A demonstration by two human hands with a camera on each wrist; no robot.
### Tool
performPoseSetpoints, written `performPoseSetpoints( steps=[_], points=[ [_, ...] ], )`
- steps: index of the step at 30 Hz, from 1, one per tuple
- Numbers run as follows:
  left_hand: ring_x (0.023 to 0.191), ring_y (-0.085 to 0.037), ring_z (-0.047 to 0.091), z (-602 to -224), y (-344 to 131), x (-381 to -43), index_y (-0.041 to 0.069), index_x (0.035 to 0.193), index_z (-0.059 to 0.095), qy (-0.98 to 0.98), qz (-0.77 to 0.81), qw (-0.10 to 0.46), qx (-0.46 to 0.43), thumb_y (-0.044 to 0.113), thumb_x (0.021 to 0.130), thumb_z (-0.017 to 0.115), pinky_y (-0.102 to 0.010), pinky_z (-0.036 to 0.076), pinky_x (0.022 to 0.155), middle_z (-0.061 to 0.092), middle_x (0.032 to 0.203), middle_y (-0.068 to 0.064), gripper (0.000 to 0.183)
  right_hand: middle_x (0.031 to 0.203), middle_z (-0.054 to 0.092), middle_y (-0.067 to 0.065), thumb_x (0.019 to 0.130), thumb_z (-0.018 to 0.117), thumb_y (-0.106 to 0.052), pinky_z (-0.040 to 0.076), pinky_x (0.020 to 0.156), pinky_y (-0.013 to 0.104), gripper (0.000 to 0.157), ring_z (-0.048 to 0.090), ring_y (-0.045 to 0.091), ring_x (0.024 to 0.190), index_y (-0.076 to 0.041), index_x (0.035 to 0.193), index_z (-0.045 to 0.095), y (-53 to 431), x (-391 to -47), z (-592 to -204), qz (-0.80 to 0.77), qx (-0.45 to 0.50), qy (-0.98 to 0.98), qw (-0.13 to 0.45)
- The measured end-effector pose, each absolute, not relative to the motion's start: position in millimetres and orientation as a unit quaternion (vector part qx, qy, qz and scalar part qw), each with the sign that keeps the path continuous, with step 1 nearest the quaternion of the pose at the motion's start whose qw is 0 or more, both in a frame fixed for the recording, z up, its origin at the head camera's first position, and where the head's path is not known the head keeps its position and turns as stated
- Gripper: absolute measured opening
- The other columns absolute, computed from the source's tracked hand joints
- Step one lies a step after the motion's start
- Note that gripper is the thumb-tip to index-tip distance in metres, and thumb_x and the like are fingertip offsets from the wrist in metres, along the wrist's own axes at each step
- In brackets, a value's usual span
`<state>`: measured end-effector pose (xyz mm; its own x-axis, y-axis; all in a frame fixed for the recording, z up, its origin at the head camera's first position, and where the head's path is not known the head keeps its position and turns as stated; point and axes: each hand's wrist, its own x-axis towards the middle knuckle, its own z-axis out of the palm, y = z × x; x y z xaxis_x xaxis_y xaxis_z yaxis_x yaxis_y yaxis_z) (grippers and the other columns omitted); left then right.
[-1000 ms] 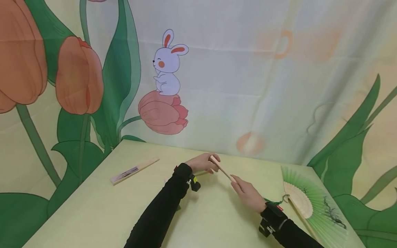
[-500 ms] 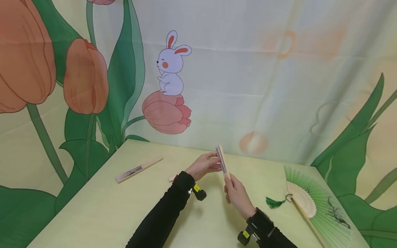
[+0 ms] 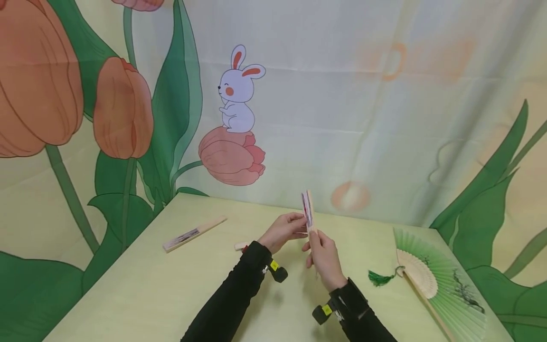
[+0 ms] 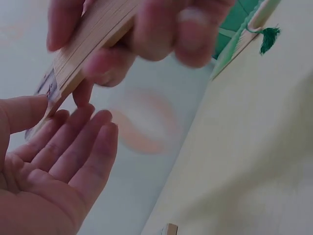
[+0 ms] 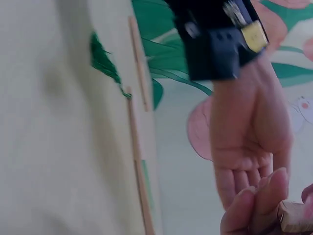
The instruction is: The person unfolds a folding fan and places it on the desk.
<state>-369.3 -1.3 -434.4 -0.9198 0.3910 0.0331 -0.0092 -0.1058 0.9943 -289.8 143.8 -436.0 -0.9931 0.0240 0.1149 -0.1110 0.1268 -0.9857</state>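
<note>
A folding fan (image 3: 307, 209), nearly closed with wooden sticks and a purple pattern, stands upright between my hands above the table. My right hand (image 3: 325, 256) grips its wooden lower end. My left hand (image 3: 282, 231) pinches the patterned upper part; in the left wrist view its thumb (image 4: 29, 111) lies on one face of the fan (image 4: 78, 58), with the index fingertip on the other side. The other left fingers are extended. In the right wrist view, the fan's butt end (image 5: 293, 218) shows beside the right fingers.
A closed patterned fan (image 3: 194, 234) lies at the table's left. Another closed fan (image 3: 240, 246) is mostly hidden by my left forearm; its green tassel (image 5: 105, 61) shows in the right wrist view. An opened green fan (image 3: 440, 280) with a tassel (image 3: 379, 278) lies right.
The held fan has turned from slanting, edge-on, to upright with its patterned side showing. My right hand has moved left toward the left hand. The fan's top has parted slightly.
</note>
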Motion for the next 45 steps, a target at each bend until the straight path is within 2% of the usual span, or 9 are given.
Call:
performPoseSetpoints(
  steps=[3,7,10,15,20,24,32,39,45],
  points=[
    [0.113,-0.024,0.069,-435,4,-366,-0.003,0.134,0.060,0.655,0.726,0.133,0.161,0.022,0.108,0.059,-0.040,0.056,0.101,0.071,0.123,-0.015,0.036,0.084,0.064,0.013,0.112,0.047,-0.026,0.043,0.044,0.023,0.037,0.049,0.013,0.045,0.005,0.121,0.065,148,-298,-429,0.672,0.017,-0.738,0.065],
    [0.109,-0.021,0.071,-436,10,-360,-0.001,0.135,0.062,0.645,0.739,0.117,0.156,0.023,0.108,0.058,-0.040,0.056,0.102,0.073,0.123,-0.015,0.036,0.082,0.066,0.013,0.111,0.048,-0.025,0.045,0.045,0.023,0.036,0.051,0.012,0.044,0.005,0.116,0.067,150,-307,-423,0.678,0.012,-0.731,0.080],
    [0.101,-0.015,0.073,-437,15,-355,0.000,0.137,0.061,0.625,0.760,0.108,0.138,0.023,0.108,0.059,-0.039,0.055,0.103,0.076,0.115,-0.012,0.037,0.081,0.067,0.014,0.110,0.048,-0.024,0.044,0.046,0.023,0.035,0.055,0.014,0.045,0.004,0.112,0.068,151,-311,-423,0.669,0.005,-0.738,0.092],
    [0.089,-0.009,0.071,-442,21,-352,-0.001,0.137,0.061,0.600,0.787,0.093,0.107,0.024,0.108,0.060,-0.035,0.056,0.100,0.075,0.097,0.000,0.039,0.085,0.067,0.016,0.109,0.050,-0.026,0.054,0.052,0.028,0.034,0.061,0.019,0.049,0.001,0.114,0.071,150,-313,-421,0.653,0.010,-0.752,0.092],
    [0.084,-0.009,0.069,-446,24,-357,-0.002,0.139,0.059,0.580,0.806,0.071,0.093,0.022,0.108,0.060,-0.038,0.055,0.101,0.074,0.091,0.004,0.039,0.087,0.066,0.016,0.109,0.052,-0.026,0.061,0.058,0.033,0.033,0.065,0.022,0.053,0.000,0.115,0.072,150,-322,-416,0.642,0.028,-0.761,0.087],
    [0.082,-0.008,0.069,-447,21,-358,-0.003,0.139,0.058,0.569,0.815,0.061,0.089,0.020,0.107,0.061,-0.036,0.056,0.099,0.075,0.089,0.004,0.040,0.086,0.066,0.016,0.108,0.052,-0.023,0.061,0.059,0.033,0.033,0.066,0.023,0.055,0.001,0.116,0.072,146,-326,-414,0.641,0.032,-0.763,0.078],
    [0.079,-0.007,0.067,-454,2,-358,-0.004,0.137,0.058,0.569,0.816,0.070,0.070,0.019,0.105,0.064,-0.024,0.057,0.084,0.075,0.095,0.001,0.040,0.089,0.066,0.018,0.112,0.047,-0.029,0.059,0.056,0.032,0.040,0.065,0.021,0.056,0.003,0.113,0.072,136,-326,-423,0.632,0.047,-0.772,0.045],
    [0.078,-0.008,0.066,-457,-3,-357,-0.003,0.136,0.059,0.569,0.815,0.072,0.081,0.022,0.105,0.065,-0.028,0.058,0.089,0.073,0.089,0.003,0.040,0.086,0.069,0.016,0.109,0.052,-0.027,0.051,0.047,0.029,0.036,0.068,0.029,0.058,-0.001,0.112,0.077,133,-323,-420,0.602,0.026,-0.794,0.075],
    [0.078,-0.008,0.070,-452,-1,-360,-0.001,0.132,0.061,0.567,0.816,0.066,0.087,0.021,0.105,0.066,-0.030,0.058,0.090,0.075,0.088,0.002,0.035,0.089,0.070,0.016,0.108,0.054,-0.027,0.052,0.049,0.029,0.035,0.070,0.033,0.063,-0.002,0.110,0.078,132,-326,-416,0.608,0.002,-0.789,0.086]
  ],
)
